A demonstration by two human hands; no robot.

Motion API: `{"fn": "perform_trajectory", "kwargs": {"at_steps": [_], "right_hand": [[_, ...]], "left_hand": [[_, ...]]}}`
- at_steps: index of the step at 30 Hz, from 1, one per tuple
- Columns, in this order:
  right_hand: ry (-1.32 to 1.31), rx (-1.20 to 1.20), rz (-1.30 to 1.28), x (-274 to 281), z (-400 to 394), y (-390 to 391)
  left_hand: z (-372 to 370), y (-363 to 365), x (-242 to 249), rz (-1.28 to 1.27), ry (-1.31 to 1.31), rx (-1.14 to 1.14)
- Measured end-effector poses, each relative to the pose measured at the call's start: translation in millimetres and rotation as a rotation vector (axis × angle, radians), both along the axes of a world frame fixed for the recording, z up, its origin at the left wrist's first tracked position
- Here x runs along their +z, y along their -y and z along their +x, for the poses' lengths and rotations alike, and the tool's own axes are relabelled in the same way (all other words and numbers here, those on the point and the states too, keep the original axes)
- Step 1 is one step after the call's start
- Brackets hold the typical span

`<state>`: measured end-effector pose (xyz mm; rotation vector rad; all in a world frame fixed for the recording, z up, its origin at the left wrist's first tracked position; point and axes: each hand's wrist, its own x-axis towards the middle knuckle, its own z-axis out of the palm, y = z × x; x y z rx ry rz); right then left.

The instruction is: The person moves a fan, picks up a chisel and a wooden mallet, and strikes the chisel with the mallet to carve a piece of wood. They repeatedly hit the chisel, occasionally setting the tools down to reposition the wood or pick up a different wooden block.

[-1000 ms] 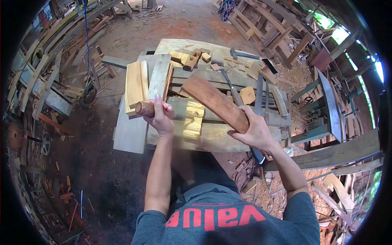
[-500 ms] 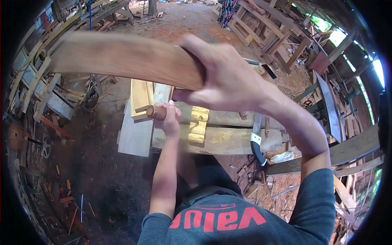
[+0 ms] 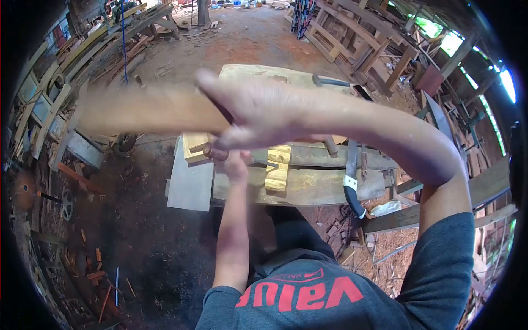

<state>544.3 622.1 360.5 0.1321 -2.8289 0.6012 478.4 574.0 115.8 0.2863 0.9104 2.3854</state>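
My right hand (image 3: 258, 113), blurred by motion, grips one end of a thick wooden bar (image 3: 148, 108) that reaches out to the left. Below it, my left hand (image 3: 236, 166) is closed round the wooden handle of a chisel (image 3: 215, 152). The handle's round end faces me, and the blade is hidden. Beside the left hand, a pale wooden frame (image 3: 193, 157) lies on the bench, partly covered by the bar and right hand. To the right sits a yellow notched wooden block (image 3: 278, 168).
The plank bench (image 3: 324, 187) carries a black-handled blade tool (image 3: 352, 187) on its right side. Farther back lies a dark-handled hammer (image 3: 330, 81). A grey board (image 3: 190, 184) juts out at the bench's left. Timber frames (image 3: 363, 38) lean at the back right.
My right hand and the wooden bar have swung left and down, nearer the chisel handle. My left hand keeps its grip. The view has shifted slightly.
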Motion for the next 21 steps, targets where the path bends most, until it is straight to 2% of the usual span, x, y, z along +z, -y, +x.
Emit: {"fn": "perform_trajectory", "kwargs": {"at_steps": [1,3,4,6,7,8,9,10,12,13,15,18,21], "right_hand": [[0.376,-0.099,0.189,-6.4,6.7,-3.6],[0.679,-0.161,0.306,-11.3,8.0,-8.5],[0.682,-0.171,0.315,-2.9,8.6,-7.8],[0.500,-0.233,0.240,18.8,12.0,-2.1],[0.514,-0.237,0.232,21.5,17.8,4.2],[0.359,-0.225,0.103,23.6,25.8,11.3],[0.202,-0.211,-0.022,24.0,32.9,14.5],[0.205,-0.215,-0.025,22.1,39.5,13.2],[0.153,-0.251,0.050,15.5,56.0,5.8],[0.155,-0.252,0.049,8.7,65.2,-1.1],[0.164,-0.354,0.037,-10.7,85.1,-17.3],[0.122,-0.474,-0.072,-27.4,115.8,-26.7],[0.104,-0.515,-0.058,-41.3,143.5,-41.2]], "left_hand": [[2.2,-3.2,-4.5,0.006,0.000,0.005],[4.7,-16.1,-14.0,0.018,-0.022,0.239],[11.3,-10.8,-7.7,0.017,0.025,0.251],[-1.7,-15.7,-23.3,0.018,-0.042,0.183],[-1.2,-12.7,-24.1,0.037,-0.064,0.152],[-9.1,-15.6,-42.1,-0.006,-0.196,0.165],[-8.6,-18.7,-39.0,-0.006,-0.196,0.161],[-4.8,-19.7,-22.4,-0.004,-0.176,0.340],[9.2,-1.5,15.8,0.124,0.075,0.253],[7.0,-1.7,13.9,0.123,0.078,0.252],[-1.8,-0.8,8.0,0.256,-0.114,0.168],[-0.1,-3.4,7.1,0.184,-0.208,0.143],[6.4,-8.5,7.7,0.161,-0.278,0.103]]}}
